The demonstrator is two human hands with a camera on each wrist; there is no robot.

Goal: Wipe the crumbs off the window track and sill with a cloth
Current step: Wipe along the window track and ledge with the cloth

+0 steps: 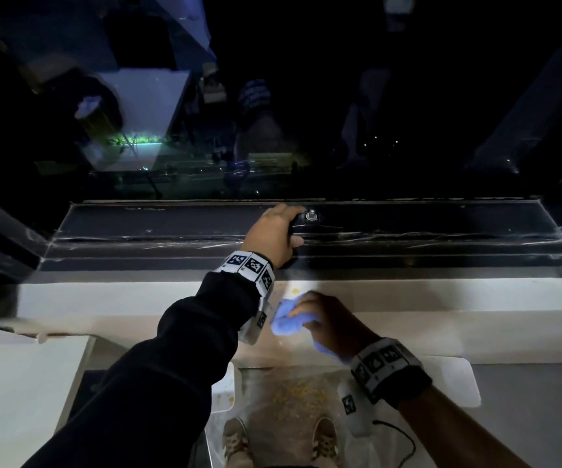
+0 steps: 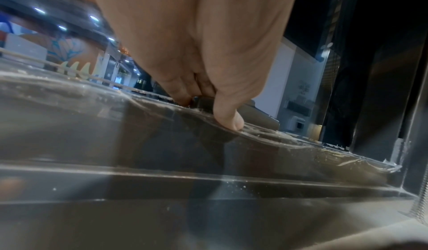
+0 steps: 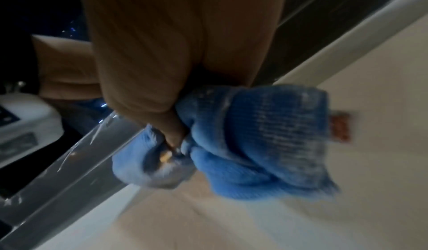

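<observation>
Head view: my left hand (image 1: 274, 233) gripped the window handle (image 1: 298, 221) on the dark track (image 1: 408, 228); my right hand (image 1: 327, 320) held the bunched blue cloth (image 1: 286, 320) on the sill (image 1: 442, 295), beside crumbs (image 1: 295, 291). Floor crumbs (image 1: 293, 396) lay by my shoes (image 1: 237, 440). Left wrist view: my thumb (image 2: 228, 118) pressed the handle. Right wrist view: my fingers (image 3: 173, 131) curled into the cloth.

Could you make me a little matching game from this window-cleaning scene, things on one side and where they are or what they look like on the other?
Things:
1. cloth
2. left hand
3. crumbs
4. shoes

Descriptions:
A. gripping the dark handle on the window frame
B. blue, bunched in the right hand
C. yellowish, on the pale sill beside the cloth
D. on the floor below the sill

Pairs: 1-B, 2-A, 3-C, 4-D
</observation>
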